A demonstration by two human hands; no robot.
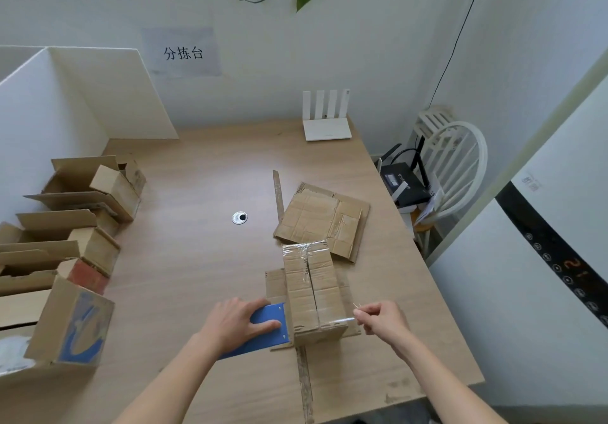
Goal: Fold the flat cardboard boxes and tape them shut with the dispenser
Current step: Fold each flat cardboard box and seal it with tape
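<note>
A folded cardboard box [312,288] stands on the wooden table [197,259] near its front, its top flaps closed and covered with clear tape across the far end and the near end. My left hand [237,321] rests with straight fingers on the blue tape dispenser [263,328], which lies against the box's left side. My right hand [381,320] pinches the end of the clear tape [342,320] at the box's near right corner. A stack of flat cardboard boxes [325,218] lies just behind the folded one.
Several folded open boxes [85,213] crowd the table's left side beside a white partition [49,121]. A white router [325,117] stands at the back edge. A cable hole [239,217] marks the middle. Cardboard strips [278,193] lie on the table. A white chair [450,163] stands right.
</note>
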